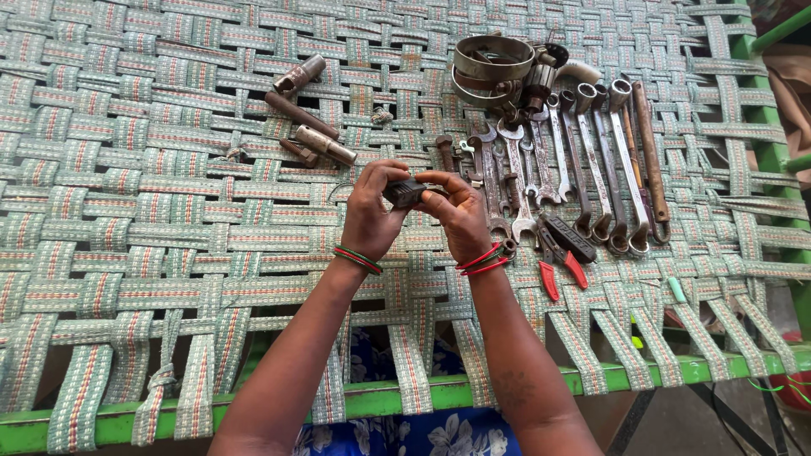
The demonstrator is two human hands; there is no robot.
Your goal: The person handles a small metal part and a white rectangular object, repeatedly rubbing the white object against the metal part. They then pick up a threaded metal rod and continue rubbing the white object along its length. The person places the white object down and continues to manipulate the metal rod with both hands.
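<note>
Both of my hands meet over the middle of a woven-strap cot point(127, 211). My left hand point(372, 215) and my right hand point(460, 215) together grip a small dark metal part point(405, 192) held between the fingertips, a little above the webbing. Red and green bangles circle both wrists. Just right of my right hand lies a row of wrenches and spanners point(591, 160), with red-handled pliers point(562, 257) closest to my wrist.
Several rusty metal rods and sockets point(308, 118) lie up and left of my hands. Metal ring clamps point(494, 63) sit at the top of the tool row. The cot's green frame point(380, 397) runs along the near edge and right side.
</note>
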